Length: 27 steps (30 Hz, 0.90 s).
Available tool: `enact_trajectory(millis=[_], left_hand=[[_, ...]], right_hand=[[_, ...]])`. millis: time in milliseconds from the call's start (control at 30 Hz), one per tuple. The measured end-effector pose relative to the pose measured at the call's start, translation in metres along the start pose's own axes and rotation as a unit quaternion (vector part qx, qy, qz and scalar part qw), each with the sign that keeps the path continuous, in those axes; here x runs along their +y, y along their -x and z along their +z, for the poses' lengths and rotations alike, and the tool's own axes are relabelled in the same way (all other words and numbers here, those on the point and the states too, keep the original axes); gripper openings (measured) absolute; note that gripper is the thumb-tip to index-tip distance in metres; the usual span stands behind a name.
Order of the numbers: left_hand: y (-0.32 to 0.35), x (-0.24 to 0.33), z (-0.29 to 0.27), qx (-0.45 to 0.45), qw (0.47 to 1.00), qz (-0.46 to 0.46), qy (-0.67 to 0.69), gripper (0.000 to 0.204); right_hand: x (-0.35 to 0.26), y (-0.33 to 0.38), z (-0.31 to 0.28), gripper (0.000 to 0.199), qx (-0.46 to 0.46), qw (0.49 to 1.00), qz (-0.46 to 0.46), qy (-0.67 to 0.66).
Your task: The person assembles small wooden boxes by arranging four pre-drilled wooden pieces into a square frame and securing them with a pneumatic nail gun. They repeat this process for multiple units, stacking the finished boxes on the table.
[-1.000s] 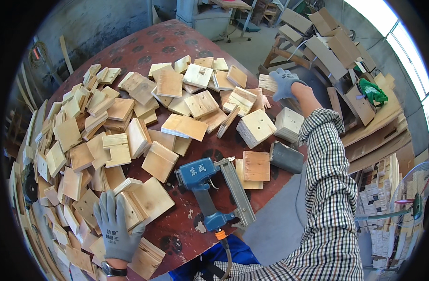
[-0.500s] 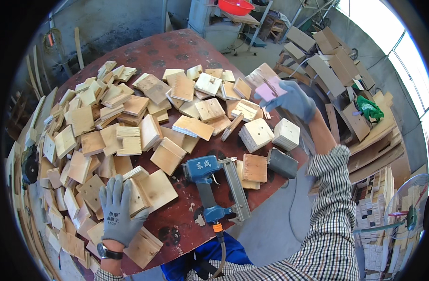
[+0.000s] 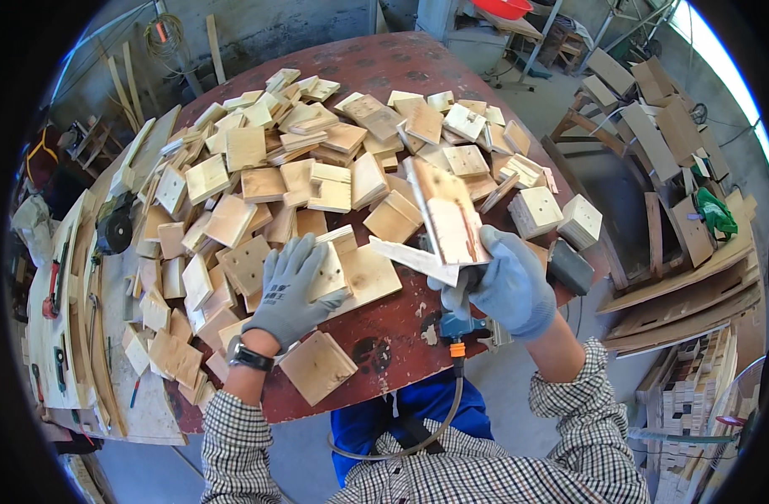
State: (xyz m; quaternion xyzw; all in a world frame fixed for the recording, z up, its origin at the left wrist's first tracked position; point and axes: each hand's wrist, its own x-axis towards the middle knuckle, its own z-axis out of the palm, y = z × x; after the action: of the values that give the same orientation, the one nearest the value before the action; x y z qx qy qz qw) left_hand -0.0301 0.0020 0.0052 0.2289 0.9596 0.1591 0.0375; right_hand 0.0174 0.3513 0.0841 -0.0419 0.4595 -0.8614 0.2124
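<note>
My left hand (image 3: 290,290), in a grey glove, lies with fingers stretched over the near edge of the block pile. A small wooden block with holes (image 3: 326,275) shows between its thumb and forefinger, above a wider flat board (image 3: 372,281). My right hand (image 3: 512,284), gloved too, is closed around a wooden board (image 3: 445,210), raised and tilted above the table. A thin pale wood strip (image 3: 410,258) sticks out leftward from the same grip. Under that hand, a blue nail gun (image 3: 462,325) is mostly hidden; its orange hose coupling (image 3: 457,349) shows.
Many wooden blocks (image 3: 246,149) cover the red-brown table (image 3: 376,67). At its right stand two block stacks (image 3: 536,210) and a dark grey block (image 3: 571,266). An angle grinder (image 3: 114,227) rests on boards at left. The hose (image 3: 452,403) crosses my lap.
My right hand has come back from the table's far right toward the middle, bringing the wood over the nail gun. My left hand stays at the same blocks. The whole view has shifted.
</note>
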Motion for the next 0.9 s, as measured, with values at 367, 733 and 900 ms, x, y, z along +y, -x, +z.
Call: enact_trajectory(millis=[367, 733, 900], left_hand=[[0.005, 0.001, 0.003, 0.037, 0.998, 0.023, -0.034, 0.085], [-0.004, 0.006, 0.011, 0.068, 0.996, 0.054, -0.029, 0.085], [0.005, 0.005, 0.0, 0.049, 0.998, 0.028, -0.031, 0.085]], right_hand=[[-0.028, -0.032, -0.034, 0.041, 0.2, 0.932, -0.133, 0.272], [-0.192, -0.053, -0.339, 0.041, 0.398, 0.316, 0.065, 0.859], [-0.195, -0.086, -0.28, 0.045, 0.324, 0.471, 0.319, 0.756]])
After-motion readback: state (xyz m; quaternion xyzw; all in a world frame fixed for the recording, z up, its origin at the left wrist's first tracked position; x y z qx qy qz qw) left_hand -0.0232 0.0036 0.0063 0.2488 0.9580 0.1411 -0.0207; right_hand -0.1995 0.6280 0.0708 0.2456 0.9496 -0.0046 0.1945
